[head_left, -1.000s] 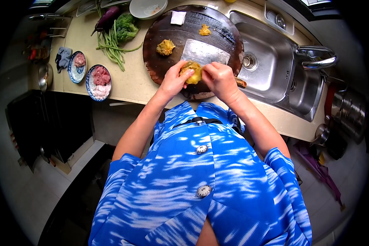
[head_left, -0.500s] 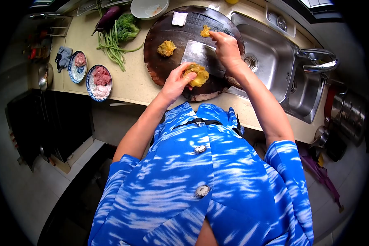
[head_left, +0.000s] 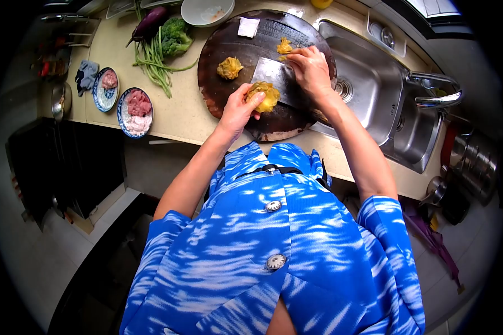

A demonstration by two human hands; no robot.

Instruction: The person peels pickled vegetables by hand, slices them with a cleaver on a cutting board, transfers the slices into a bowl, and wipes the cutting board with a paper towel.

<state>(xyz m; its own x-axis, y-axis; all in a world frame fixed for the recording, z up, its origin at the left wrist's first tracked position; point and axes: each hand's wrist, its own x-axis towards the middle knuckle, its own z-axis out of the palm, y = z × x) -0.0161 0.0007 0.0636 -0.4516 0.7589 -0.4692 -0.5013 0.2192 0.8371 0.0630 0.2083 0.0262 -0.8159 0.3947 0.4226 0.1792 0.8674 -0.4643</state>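
Note:
My left hand (head_left: 240,110) is closed around a yellow-green leafy clump (head_left: 266,96) above the near part of the round dark cutting board (head_left: 215,92). Over the board's right side, my right hand (head_left: 312,68) has its fingers pinched; a small yellowish bit seems to show at the fingertips. A small yellow scrap pile (head_left: 284,46) lies just beyond those fingers. The wide cleaver blade (head_left: 271,72) rests on the board between my hands, partly hidden. Another yellow clump (head_left: 229,68) sits on the board to the left, and a white folded piece (head_left: 248,27) lies near the far edge.
To the right is a metal double sink (head_left: 363,72) with a faucet (head_left: 439,100). Left of the board are green beans (head_left: 153,67), broccoli (head_left: 175,37), an eggplant (head_left: 149,23) and two patterned plates of meat (head_left: 119,114) (head_left: 109,81). A white bowl (head_left: 207,12) stands behind.
My right hand left the clump, reached to the scrap pile at the back, then came slightly back toward me. My left hand still holds the clump.

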